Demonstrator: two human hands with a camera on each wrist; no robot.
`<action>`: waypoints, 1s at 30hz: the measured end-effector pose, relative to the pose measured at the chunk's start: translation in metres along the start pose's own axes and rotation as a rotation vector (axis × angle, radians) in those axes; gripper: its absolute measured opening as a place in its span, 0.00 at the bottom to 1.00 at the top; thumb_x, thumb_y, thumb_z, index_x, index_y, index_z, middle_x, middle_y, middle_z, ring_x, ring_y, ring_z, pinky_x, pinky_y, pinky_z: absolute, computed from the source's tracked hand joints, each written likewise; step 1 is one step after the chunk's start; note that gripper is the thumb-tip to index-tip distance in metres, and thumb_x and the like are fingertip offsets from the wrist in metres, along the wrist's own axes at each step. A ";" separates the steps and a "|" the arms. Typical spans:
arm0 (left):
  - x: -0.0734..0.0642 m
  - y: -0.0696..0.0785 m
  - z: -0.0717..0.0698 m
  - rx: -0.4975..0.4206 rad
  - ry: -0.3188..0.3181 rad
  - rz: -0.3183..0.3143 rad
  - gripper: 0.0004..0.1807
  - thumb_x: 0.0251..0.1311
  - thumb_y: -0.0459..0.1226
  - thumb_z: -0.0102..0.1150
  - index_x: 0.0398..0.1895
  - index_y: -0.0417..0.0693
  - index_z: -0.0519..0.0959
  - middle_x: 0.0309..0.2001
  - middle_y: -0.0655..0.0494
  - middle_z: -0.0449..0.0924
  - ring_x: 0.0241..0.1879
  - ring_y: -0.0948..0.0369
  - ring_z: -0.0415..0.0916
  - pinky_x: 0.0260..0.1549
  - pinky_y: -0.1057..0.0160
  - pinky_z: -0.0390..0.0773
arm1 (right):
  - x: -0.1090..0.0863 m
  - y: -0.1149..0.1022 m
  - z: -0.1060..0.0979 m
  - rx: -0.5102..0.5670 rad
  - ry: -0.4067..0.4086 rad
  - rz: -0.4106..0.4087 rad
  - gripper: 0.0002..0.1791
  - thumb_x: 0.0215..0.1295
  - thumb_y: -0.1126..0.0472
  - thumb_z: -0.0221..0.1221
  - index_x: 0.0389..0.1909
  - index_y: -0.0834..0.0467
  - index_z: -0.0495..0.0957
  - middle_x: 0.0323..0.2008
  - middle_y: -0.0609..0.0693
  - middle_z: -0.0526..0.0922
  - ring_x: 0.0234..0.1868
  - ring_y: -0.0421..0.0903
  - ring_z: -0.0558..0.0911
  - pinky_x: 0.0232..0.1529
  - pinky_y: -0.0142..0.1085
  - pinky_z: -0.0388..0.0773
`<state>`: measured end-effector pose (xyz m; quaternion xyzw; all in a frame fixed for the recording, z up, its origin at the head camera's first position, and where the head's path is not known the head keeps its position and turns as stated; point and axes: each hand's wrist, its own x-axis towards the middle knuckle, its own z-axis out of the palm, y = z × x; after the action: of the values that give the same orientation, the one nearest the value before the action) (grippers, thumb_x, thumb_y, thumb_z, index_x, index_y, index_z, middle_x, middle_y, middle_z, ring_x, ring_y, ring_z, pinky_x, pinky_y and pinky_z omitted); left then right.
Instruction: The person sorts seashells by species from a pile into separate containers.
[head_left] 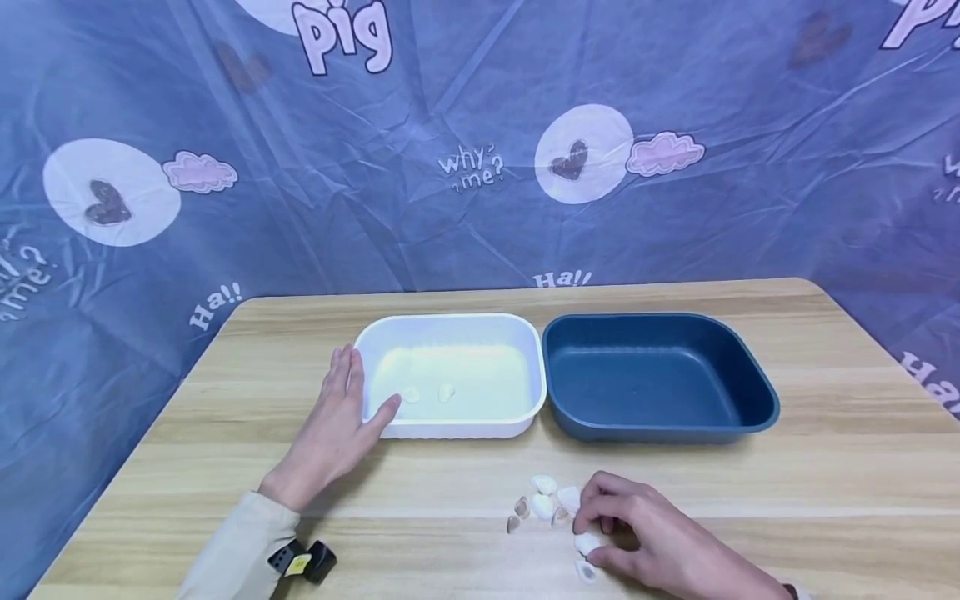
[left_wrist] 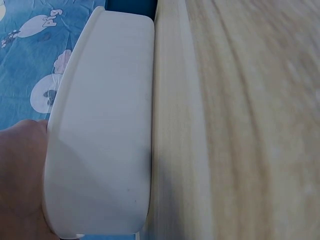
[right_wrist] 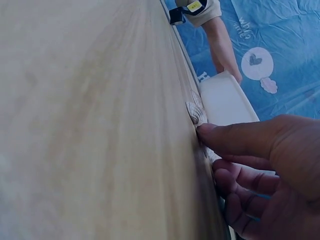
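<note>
My left hand (head_left: 333,429) rests at the left end of the white tray (head_left: 457,429), fingers straight along its side and thumb over the front rim. Two pale seashells lie inside, one of them the right-hand shell (head_left: 446,392). Over the table at front right, my right hand (head_left: 648,529) pinches a white seashell (head_left: 587,544) between thumb and forefinger. Just in front of it lies a pale shell with a dark centre (head_left: 586,571). To its left is a loose group of white shells (head_left: 542,506) and small brown shells (head_left: 522,507). A ridged shell (right_wrist: 195,111) shows beyond the right thumb.
A dark blue tray (head_left: 660,433) stands against the right side of the white one. Both sit on a wood-grain table (head_left: 450,517). Behind it hangs a blue printed cloth (head_left: 405,225). A black device with a yellow label (head_left: 300,564) is at the left wrist.
</note>
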<state>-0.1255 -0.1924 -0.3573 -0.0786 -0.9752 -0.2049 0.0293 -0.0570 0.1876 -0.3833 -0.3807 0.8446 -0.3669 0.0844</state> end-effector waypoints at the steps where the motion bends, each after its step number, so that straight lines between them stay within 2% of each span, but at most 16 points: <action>1: 0.000 0.000 0.000 0.002 0.000 0.001 0.52 0.68 0.62 0.39 0.72 0.25 0.37 0.75 0.33 0.30 0.74 0.41 0.29 0.70 0.43 0.42 | 0.000 -0.001 0.000 0.001 -0.009 0.001 0.09 0.59 0.59 0.67 0.39 0.43 0.80 0.41 0.35 0.72 0.34 0.29 0.71 0.30 0.22 0.73; 6: 0.002 -0.001 -0.003 0.003 0.003 0.009 0.52 0.68 0.62 0.39 0.72 0.25 0.37 0.75 0.33 0.30 0.74 0.42 0.28 0.71 0.43 0.42 | 0.002 -0.005 -0.004 -0.043 0.000 -0.036 0.11 0.60 0.59 0.66 0.40 0.41 0.78 0.43 0.34 0.73 0.40 0.32 0.73 0.36 0.25 0.75; 8: 0.003 0.000 -0.004 0.004 0.006 0.013 0.52 0.68 0.62 0.39 0.72 0.26 0.37 0.75 0.33 0.30 0.74 0.43 0.28 0.71 0.43 0.42 | 0.005 -0.008 -0.006 -0.075 0.041 -0.066 0.12 0.59 0.60 0.67 0.39 0.41 0.78 0.43 0.34 0.74 0.41 0.33 0.75 0.39 0.26 0.76; 12: 0.005 0.001 -0.005 0.007 0.006 0.021 0.52 0.68 0.62 0.39 0.72 0.26 0.37 0.75 0.34 0.30 0.74 0.43 0.28 0.71 0.43 0.42 | 0.014 -0.015 -0.011 -0.167 0.152 -0.144 0.15 0.53 0.62 0.70 0.38 0.43 0.79 0.44 0.35 0.76 0.42 0.33 0.76 0.44 0.21 0.73; 15: 0.006 0.001 -0.005 0.009 0.000 0.018 0.52 0.68 0.62 0.38 0.72 0.26 0.37 0.75 0.34 0.30 0.74 0.43 0.28 0.71 0.43 0.42 | 0.025 -0.023 -0.015 -0.212 0.194 -0.163 0.15 0.51 0.62 0.71 0.38 0.45 0.80 0.44 0.36 0.77 0.44 0.35 0.76 0.48 0.21 0.72; 20: 0.004 -0.001 -0.005 0.005 0.004 0.002 0.53 0.68 0.63 0.37 0.72 0.26 0.37 0.75 0.35 0.30 0.74 0.43 0.27 0.71 0.44 0.41 | 0.053 -0.038 -0.020 -0.185 0.226 -0.152 0.14 0.53 0.64 0.70 0.39 0.46 0.80 0.49 0.41 0.80 0.50 0.41 0.79 0.50 0.35 0.77; 27: -0.001 -0.003 -0.003 0.022 0.013 0.006 0.53 0.68 0.63 0.37 0.72 0.25 0.38 0.75 0.34 0.31 0.74 0.42 0.29 0.71 0.44 0.42 | 0.090 -0.049 -0.016 -0.109 0.317 -0.139 0.12 0.51 0.66 0.71 0.34 0.49 0.80 0.52 0.49 0.83 0.55 0.47 0.80 0.52 0.44 0.78; 29: -0.002 -0.003 -0.001 0.023 0.010 0.007 0.53 0.68 0.63 0.37 0.72 0.25 0.38 0.75 0.34 0.31 0.74 0.43 0.29 0.71 0.44 0.42 | 0.099 -0.050 -0.014 -0.093 0.337 -0.100 0.12 0.50 0.66 0.71 0.33 0.50 0.81 0.52 0.51 0.83 0.46 0.43 0.83 0.49 0.43 0.78; 30: -0.002 -0.003 0.000 0.022 0.010 0.007 0.53 0.68 0.63 0.37 0.72 0.25 0.39 0.75 0.34 0.31 0.74 0.43 0.29 0.71 0.44 0.42 | 0.103 -0.050 -0.013 -0.082 0.342 -0.074 0.11 0.50 0.66 0.71 0.32 0.51 0.81 0.53 0.52 0.82 0.37 0.40 0.84 0.46 0.40 0.79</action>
<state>-0.1242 -0.1950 -0.3589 -0.0809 -0.9769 -0.1947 0.0358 -0.1054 0.0999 -0.3259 -0.3466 0.8462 -0.3945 -0.0898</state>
